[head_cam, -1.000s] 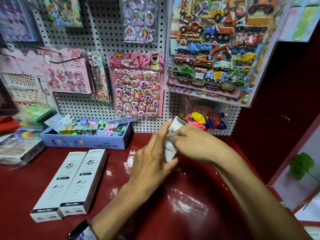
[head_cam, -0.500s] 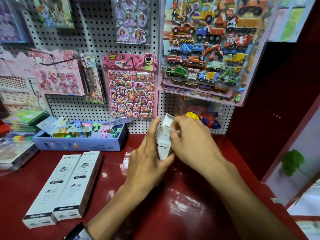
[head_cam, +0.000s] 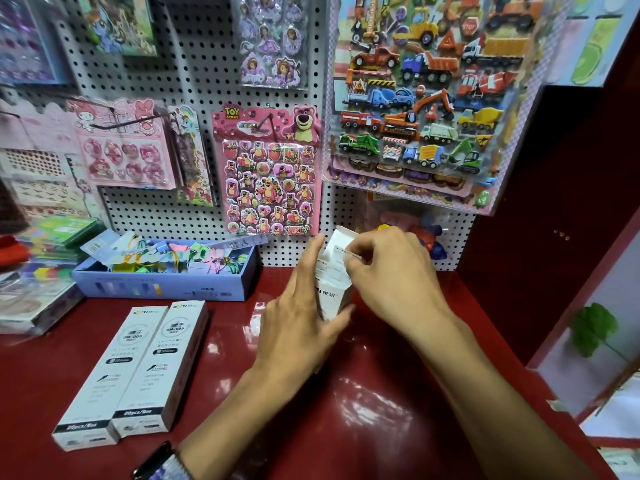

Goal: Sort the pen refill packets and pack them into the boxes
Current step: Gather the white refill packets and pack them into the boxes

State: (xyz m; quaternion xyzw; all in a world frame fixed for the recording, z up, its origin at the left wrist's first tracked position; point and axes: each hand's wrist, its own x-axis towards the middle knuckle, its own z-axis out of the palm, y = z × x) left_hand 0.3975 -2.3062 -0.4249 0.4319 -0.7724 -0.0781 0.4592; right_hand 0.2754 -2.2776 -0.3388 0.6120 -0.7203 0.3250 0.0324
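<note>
1. Pen refill box point(head_cam: 333, 295), white, held upright above the red counter point(head_cam: 363, 410) near the pegboard, top flap point(head_cam: 341, 237) open and tilted back
2. Left hand point(head_cam: 294, 327) grips the box from its left side, fingers reaching up along the box wall, thumb curled round the lower front edge
3. Right hand point(head_cam: 391, 271) sits at the box mouth, fingers curled, pinching a thin clear refill packet point(head_cam: 349, 255) at the opening; how far the packet is inside, cannot tell
4. Two more refill boxes point(head_cam: 138, 372), white with dark end bands, lie flat side by side and touching on the counter, left of the hands, well apart from the held box
5. Blue tray point(head_cam: 166, 289) of mixed colourful items stands against the pegboard behind the two flat boxes
6. Pink bear sticker sheet point(head_cam: 268, 171) hangs on the pegboard point(head_cam: 194, 81) just above the held box; vehicle sticker sheet point(head_cam: 426, 98) hangs to its right
7. Dark watch band point(head_cam: 152, 459) on the left wrist at the bottom edge
8. Stacked packets point(head_cam: 38, 299) at the far left of the counter, blurred
</note>
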